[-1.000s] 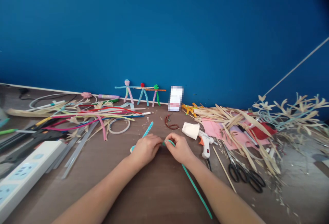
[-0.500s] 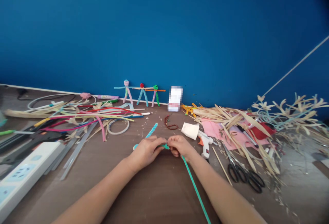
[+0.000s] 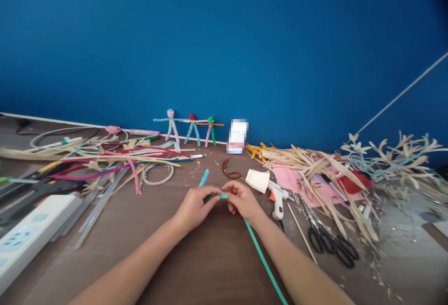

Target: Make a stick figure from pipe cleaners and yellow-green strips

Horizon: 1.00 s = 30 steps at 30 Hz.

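Note:
My left hand is closed, its thumb and fingers pinching a fuzzy pipe-cleaner piece. A light-blue wound end of that piece sticks up behind the knuckles. Between the fingertips of both hands shows a small green coil. My right hand pinches a green pipe cleaner beside the coil; its long tail passes under the right wrist toward the front edge of view. Most of the held piece is hidden by my fingers.
Three pipe-cleaner figures lean on the blue wall. To the right are a glue gun, scissors and dried plant strips. Loose pipe cleaners and a power strip occupy the left. A beaded bracelet lies ahead.
Both hands stay together at the coil, with fingers slightly shifted. The right fingers now spread a little more over it. Less of the light-blue piece shows beside the left hand.

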### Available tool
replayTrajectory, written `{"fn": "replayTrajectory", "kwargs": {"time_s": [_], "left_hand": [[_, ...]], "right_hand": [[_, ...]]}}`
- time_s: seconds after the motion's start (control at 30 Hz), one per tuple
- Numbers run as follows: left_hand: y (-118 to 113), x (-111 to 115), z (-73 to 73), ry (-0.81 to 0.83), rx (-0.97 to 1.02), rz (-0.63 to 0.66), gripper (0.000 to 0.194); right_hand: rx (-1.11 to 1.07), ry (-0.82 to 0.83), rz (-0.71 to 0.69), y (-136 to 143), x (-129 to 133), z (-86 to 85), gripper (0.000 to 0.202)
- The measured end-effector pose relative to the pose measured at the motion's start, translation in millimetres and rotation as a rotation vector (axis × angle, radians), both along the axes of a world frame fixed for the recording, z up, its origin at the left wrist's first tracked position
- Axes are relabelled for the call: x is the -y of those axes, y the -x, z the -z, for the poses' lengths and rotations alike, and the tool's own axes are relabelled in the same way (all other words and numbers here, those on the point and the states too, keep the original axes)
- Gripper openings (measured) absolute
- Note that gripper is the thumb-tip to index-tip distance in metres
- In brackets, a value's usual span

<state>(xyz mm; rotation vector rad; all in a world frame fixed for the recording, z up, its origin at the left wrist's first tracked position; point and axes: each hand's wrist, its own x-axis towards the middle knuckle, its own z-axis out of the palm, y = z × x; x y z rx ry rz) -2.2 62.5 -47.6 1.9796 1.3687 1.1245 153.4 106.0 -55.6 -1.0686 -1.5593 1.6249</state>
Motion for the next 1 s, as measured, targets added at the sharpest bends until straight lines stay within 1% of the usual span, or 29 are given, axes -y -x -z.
{"fn": "replayTrajectory", "kwargs": {"time_s": [0.07,0.13,0.2,0.27,0.43,0.5,0.63,0.77,0.87,0.9,1.0], "left_hand": [[-0.9,0.1,-1.2,0.057,0.022,-0.043,0.017],[-1.6,0.4,-1.7,0.078,0.030,-0.086,0.017],[-2.0,0.8,-1.6,0.076,0.037,-0.109,0.016],[-2.3,1.2,-1.2,0.058,0.039,-0.124,0.016],[-2.5,2.3,-2.0,0.052,-0.011,-0.118,0.016],[-2.5,2.8,-2.6,0.052,-0.043,-0.120,0.015],[-2.3,3.6,-1.7,0.014,-0.106,-0.140,0.014],[-2.7,3.5,2.6,-0.045,-0.164,-0.150,0.012],[-4.1,3.5,6.1,-0.054,-0.159,-0.130,0.013],[-4.6,3.8,6.8,-0.056,-0.148,-0.112,0.015],[-5.6,5.8,6.3,-0.091,-0.096,-0.065,0.032]], "right_hand": [[0.072,-0.174,0.031,1.3,2.5,-0.7,0.011],[0.118,-0.322,0.041,1.8,5.6,-2.9,0.007],[0.135,-0.403,0.045,2.0,8.5,-4.9,0.009],[0.126,-0.389,0.045,2.5,10.4,-5.5,0.010],[0.087,-0.177,0.025,5.4,12.1,-1.9,0.016],[0.090,-0.138,0.018,6.3,12.7,-0.3,0.017],[0.101,-0.133,0.023,7.3,14.3,2.0,0.016],[0.073,-0.143,0.016,8.0,15.1,2.0,0.016],[0.049,-0.157,0.023,7.9,15.1,0.6,0.016],[0.037,-0.161,0.029,7.7,14.9,0.1,0.016],[-0.007,-0.148,0.060,6.7,13.3,-1.1,0.017]]}}
